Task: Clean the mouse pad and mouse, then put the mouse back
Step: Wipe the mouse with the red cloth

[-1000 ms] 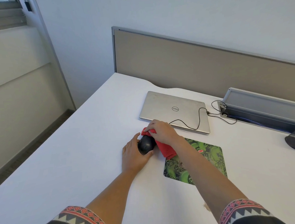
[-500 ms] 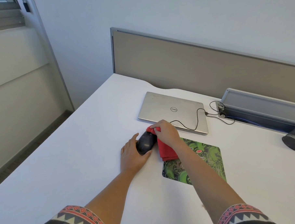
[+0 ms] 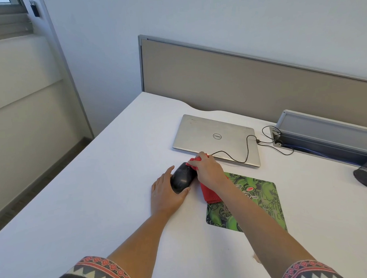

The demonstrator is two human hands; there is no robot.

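Fingers of my left hand (image 3: 167,194) cup the mouse (image 3: 181,177) on the worktop (image 3: 97,205); those of my right hand (image 3: 208,169) clutch the cloth (image 3: 209,193), against its nose, I think.

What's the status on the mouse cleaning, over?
Left hand holds black mouse on desk. Right hand presses red cloth on it. Cloth drapes onto mouse pad corner.
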